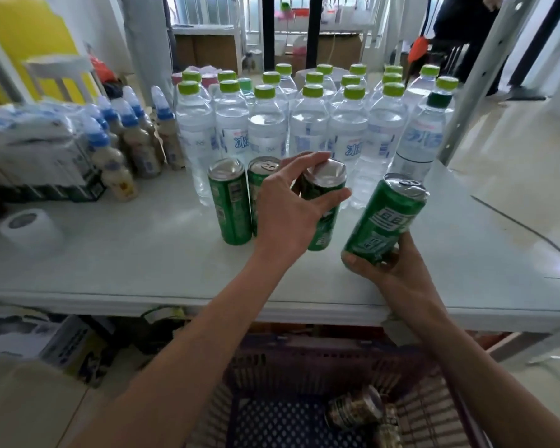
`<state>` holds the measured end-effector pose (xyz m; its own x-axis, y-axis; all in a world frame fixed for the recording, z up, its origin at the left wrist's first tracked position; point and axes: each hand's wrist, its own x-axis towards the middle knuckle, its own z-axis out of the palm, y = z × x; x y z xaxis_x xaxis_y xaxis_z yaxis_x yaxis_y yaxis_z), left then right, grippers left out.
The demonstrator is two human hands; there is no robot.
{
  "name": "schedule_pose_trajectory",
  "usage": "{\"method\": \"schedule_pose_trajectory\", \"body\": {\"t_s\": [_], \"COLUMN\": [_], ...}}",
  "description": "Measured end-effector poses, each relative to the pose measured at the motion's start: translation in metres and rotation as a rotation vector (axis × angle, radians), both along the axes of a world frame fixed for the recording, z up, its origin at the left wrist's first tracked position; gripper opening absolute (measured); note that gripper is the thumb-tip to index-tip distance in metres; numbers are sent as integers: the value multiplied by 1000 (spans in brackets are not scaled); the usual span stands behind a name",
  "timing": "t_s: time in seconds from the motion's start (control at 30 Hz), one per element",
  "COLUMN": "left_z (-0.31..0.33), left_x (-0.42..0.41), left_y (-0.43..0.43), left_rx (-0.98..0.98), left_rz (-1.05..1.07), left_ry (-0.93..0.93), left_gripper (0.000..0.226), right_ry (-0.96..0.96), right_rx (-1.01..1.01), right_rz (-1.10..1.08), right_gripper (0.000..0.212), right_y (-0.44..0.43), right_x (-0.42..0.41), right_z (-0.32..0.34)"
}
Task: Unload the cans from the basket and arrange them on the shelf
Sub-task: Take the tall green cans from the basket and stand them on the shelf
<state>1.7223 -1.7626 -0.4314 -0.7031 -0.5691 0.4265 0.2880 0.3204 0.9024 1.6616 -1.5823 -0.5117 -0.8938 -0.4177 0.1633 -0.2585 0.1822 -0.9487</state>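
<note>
Three tall green cans stand in a row on the white shelf (143,263): one at the left (230,205), a middle one (260,176) partly behind my hand, and a third (327,185). My left hand (291,211) wraps around that third can, fingers over its top and side. My right hand (388,270) holds a fourth green can (385,218) by its base, tilted, just above the shelf to the right of the row. Below the shelf edge, the purple basket (304,367) holds a few more cans (356,412), lying on their sides.
Behind the cans stand several water bottles with green caps (307,124). Small milky bottles with blue caps (126,140) and a wrapped pack (36,150) fill the shelf's left. A white tape roll (29,231) lies front left. A metal shelf post (479,79) rises at right.
</note>
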Motion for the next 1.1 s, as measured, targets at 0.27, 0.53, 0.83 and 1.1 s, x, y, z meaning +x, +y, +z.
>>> {"method": "schedule_pose_trajectory", "body": {"t_s": [0.27,0.53,0.83,1.1], "left_z": [-11,-36,-89,-99], "left_x": [-11,21,41,39], "left_y": [3,17,-2,-5], "left_rx": [-478,-661,-625,-653], "left_rz": [97,195,-120,-103], "left_ry": [-167,46,-438,-499], "left_gripper": [62,28,41,56], "right_ry": [91,204,161,182], "right_rx": [185,287,275,287], "right_rz": [-59,-85,-124,-68], "right_gripper": [70,51,61,61], "right_y": [-13,-20,-34,-36], "right_x": [-13,-27,-39,-40], "right_z": [-12,-13,-13,-12]}}
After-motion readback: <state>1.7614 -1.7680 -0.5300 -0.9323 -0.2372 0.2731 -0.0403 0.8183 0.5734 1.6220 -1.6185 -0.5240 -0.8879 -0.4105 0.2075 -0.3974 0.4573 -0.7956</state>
